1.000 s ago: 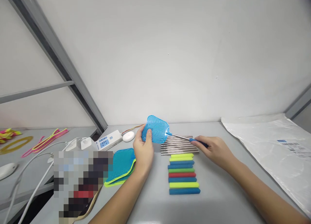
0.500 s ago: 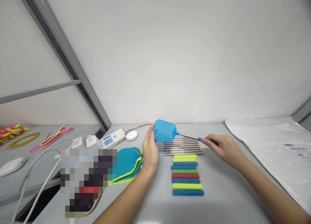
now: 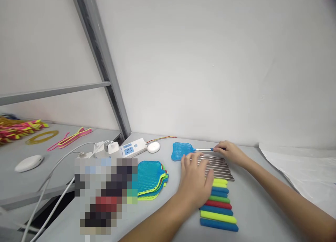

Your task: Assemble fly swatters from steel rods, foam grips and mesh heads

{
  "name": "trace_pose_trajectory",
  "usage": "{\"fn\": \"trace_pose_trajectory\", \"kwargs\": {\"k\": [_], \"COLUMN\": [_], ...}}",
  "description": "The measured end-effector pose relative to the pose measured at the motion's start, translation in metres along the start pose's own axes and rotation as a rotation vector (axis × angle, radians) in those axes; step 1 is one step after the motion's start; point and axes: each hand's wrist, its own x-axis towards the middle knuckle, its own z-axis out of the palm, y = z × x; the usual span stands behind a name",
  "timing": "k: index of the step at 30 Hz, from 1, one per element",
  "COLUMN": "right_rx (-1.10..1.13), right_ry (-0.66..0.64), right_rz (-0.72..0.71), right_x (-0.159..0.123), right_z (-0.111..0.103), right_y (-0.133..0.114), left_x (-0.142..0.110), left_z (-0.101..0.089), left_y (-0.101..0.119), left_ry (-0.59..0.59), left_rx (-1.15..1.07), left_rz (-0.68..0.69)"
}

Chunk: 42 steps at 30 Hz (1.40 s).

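A blue fly swatter [image 3: 181, 151] with a metal shaft and blue handle lies at the back of the table. The fingers of my right hand [image 3: 231, 151] are closed around its handle. My left hand [image 3: 195, 179] hovers over or rests on the left part of a row of metal rods [image 3: 219, 168], its fingers spread; whether it touches them I cannot tell. Below the rods, a column of coloured handle tubes [image 3: 219, 214] in blue, yellow, green and red is partly covered by my left hand. Left of that hand sits a stack of mesh swatter heads [image 3: 150, 175], blue on top.
A white power strip [image 3: 133, 148] with plugs and cables stands at the back left, beside a round white disc [image 3: 153, 147]. Clear plastic sheeting [image 3: 301, 175] covers the right side. A metal frame post [image 3: 102, 60] rises at the left. Pixelated blocks hide an area at lower left.
The swatter has gone from being held up between both hands to lying on the table. My left hand has left its head and moved right over the rods. The view has shifted left.
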Motion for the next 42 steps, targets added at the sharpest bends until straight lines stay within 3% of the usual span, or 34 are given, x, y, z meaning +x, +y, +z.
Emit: {"fn": "trace_pose_trajectory", "kwargs": {"k": [6,11,16,20,25,30,33,38,42], "right_rx": [0.008,-0.163,-0.381,-0.376,-0.322,-0.268,-0.234,-0.189,-0.251], "right_ry": [-0.009,0.033,0.131,0.232,0.277,0.233,0.164,0.087,0.068], "right_rz": [0.005,-0.052,-0.180,-0.223,-0.276,-0.271,-0.263,-0.260,-0.245], "right_x": [0.026,0.018,0.004,-0.018,-0.067,-0.101,-0.104,-0.104,-0.107], "right_z": [0.013,0.015,0.013,0.001,-0.005,0.005,0.002,-0.007,-0.006], "right_y": [0.012,0.015,0.002,-0.022,-0.052,-0.043,-0.032,-0.031,-0.033], "left_x": [-0.006,-0.004,0.001,0.002,0.007,0.013,0.012,-0.001,-0.011], "left_z": [0.006,0.008,0.010,0.011,0.008,0.000,-0.005,-0.004,0.002], "left_y": [-0.003,-0.011,-0.018,-0.021,-0.025,-0.021,-0.009,0.018,0.024], "left_ry": [-0.142,-0.141,-0.126,-0.123,-0.091,-0.084,-0.139,-0.326,-0.455], "left_rx": [0.105,0.169,0.219,0.271,0.328,0.257,0.138,-0.013,-0.049], "left_rz": [0.018,0.018,0.029,0.040,0.069,0.110,0.197,0.417,0.536]}}
